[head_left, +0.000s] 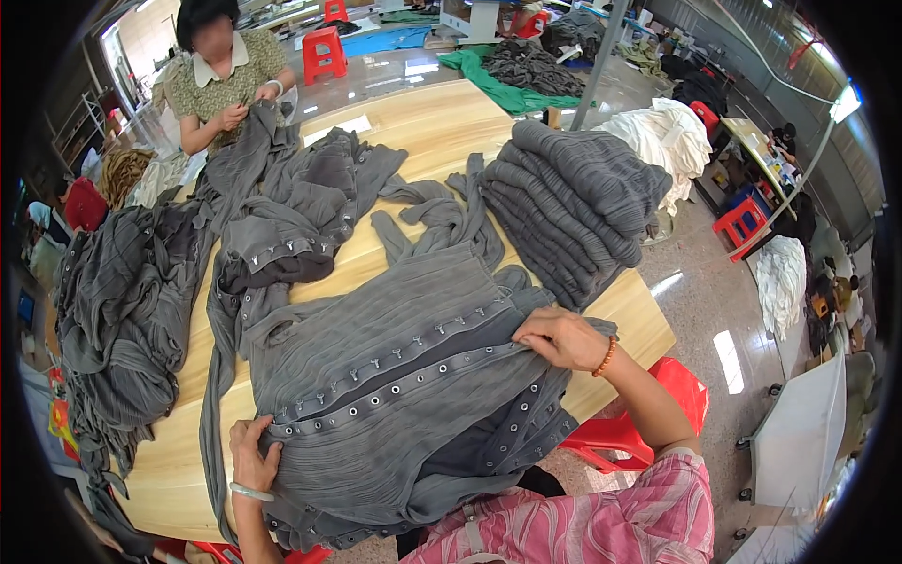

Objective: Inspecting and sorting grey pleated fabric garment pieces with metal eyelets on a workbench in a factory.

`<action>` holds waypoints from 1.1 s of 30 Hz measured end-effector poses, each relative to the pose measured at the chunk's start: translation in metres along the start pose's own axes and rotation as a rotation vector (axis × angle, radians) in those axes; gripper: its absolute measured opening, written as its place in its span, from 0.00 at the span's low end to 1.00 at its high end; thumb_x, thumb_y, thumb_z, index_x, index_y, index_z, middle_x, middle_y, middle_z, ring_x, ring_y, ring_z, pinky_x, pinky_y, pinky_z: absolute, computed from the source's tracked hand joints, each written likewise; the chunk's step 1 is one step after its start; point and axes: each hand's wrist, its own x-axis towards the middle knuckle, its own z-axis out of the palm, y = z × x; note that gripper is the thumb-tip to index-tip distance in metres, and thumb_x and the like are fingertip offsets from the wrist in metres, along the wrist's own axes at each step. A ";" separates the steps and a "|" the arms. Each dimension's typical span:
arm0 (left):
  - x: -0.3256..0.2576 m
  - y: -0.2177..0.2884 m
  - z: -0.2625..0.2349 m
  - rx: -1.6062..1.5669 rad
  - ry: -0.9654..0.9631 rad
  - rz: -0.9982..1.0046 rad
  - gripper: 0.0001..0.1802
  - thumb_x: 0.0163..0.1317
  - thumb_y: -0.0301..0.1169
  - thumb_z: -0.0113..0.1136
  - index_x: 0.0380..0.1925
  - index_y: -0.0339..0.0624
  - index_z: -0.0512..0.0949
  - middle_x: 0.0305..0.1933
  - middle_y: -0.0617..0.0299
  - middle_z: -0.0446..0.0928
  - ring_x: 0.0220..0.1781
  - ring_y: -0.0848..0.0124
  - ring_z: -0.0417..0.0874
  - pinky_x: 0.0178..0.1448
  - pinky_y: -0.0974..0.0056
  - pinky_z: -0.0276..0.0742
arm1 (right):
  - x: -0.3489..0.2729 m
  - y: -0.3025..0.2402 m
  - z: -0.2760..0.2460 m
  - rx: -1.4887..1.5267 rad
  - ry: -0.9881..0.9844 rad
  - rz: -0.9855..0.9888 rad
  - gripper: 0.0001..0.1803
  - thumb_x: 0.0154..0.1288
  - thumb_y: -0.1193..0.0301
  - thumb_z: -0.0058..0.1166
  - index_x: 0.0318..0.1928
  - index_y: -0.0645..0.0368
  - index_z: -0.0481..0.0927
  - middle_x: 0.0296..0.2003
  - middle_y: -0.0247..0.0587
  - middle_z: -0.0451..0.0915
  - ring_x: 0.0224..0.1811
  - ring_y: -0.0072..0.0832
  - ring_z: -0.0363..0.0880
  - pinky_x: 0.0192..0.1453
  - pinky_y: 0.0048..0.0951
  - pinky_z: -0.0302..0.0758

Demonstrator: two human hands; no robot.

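Observation:
A dark grey ribbed garment (376, 329) lies spread on the table before me. One edge of its front opening carries a row of metal hooks, and the facing edge a row of round metal eyelets. At the left end of this opening my left hand (252, 461), with a pale bangle at its wrist, pinches the cloth between thumb and fingers. My right hand (562, 338), a beaded bracelet on its wrist, grips the garment at the opening's right end. The two edges lie slightly apart in the middle. More grey cloth with eyelets bunches under the near side.
A tall stack of folded grey garments (573, 197) stands at the right of the wooden table (442, 113). Loose grey garments (132, 320) heap at the left. Across the table a person (230, 89) handles grey cloth. A red stool (611, 442) is beside me.

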 end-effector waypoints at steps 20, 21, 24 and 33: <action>-0.009 -0.044 -0.035 -0.740 -0.159 -0.341 0.08 0.57 0.26 0.67 0.35 0.38 0.78 0.30 0.73 0.76 0.31 0.83 0.72 0.36 0.74 0.69 | 0.035 0.016 -0.013 0.323 0.074 0.400 0.09 0.66 0.73 0.56 0.41 0.67 0.81 0.29 0.35 0.80 0.33 0.19 0.76 0.40 0.21 0.72; -0.001 -0.056 -0.024 -0.642 -0.151 -0.340 0.07 0.57 0.25 0.65 0.35 0.36 0.79 0.29 0.68 0.78 0.31 0.79 0.76 0.38 0.71 0.72 | 0.037 0.025 -0.006 0.199 0.093 0.447 0.10 0.65 0.72 0.57 0.42 0.66 0.81 0.28 0.39 0.80 0.30 0.23 0.78 0.37 0.23 0.73; 0.015 -0.048 -0.014 -0.120 0.074 -0.280 0.08 0.56 0.27 0.65 0.33 0.32 0.80 0.32 0.52 0.81 0.35 0.64 0.83 0.44 0.63 0.77 | 0.067 0.018 0.016 -0.194 0.302 0.274 0.13 0.58 0.74 0.59 0.45 0.61 0.81 0.40 0.48 0.80 0.47 0.47 0.77 0.51 0.39 0.74; 0.150 -0.054 0.033 -0.393 0.360 -0.256 0.30 0.48 0.39 0.75 0.47 0.34 0.76 0.29 0.58 0.75 0.31 0.69 0.74 0.37 0.64 0.73 | 0.170 0.035 0.026 -0.157 0.128 0.094 0.17 0.58 0.68 0.63 0.48 0.57 0.80 0.40 0.43 0.80 0.47 0.43 0.78 0.53 0.39 0.74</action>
